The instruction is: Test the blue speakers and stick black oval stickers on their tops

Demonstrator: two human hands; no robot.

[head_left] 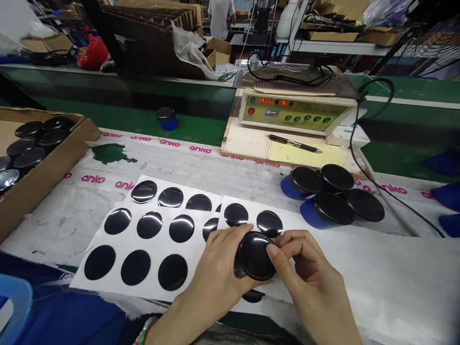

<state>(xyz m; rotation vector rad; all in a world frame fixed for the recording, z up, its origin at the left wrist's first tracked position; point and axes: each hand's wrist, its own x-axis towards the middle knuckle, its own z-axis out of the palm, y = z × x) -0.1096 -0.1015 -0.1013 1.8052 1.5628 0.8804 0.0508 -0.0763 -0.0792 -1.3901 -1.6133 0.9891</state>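
Observation:
In the head view my left hand (pixel 219 268) is wrapped around a black round lid (pixel 255 263), thumb below and fingers along its far side. The lid's glossy face is tilted up toward me. My right hand (pixel 309 273) is closed at the lid's right edge, its thumb pressed on the face near the rim and its other fingers curled; whether a sticker edge is between them is hidden. Beneath and left of the hands lie white sheets (pixel 124 244) bearing several glossy black round stickers (pixel 172 272). My hands cover part of these sheets.
Several blue cylinders with black tops (pixel 328 211) stand to the right; another (pixel 167 119) is farther back. A cardboard box (pixel 53 184) of black lids is at left. Behind are a control box (pixel 294 115) with lit indicators, a pen (pixel 294 143) and a cable. A person (pixel 220 19) stands beyond.

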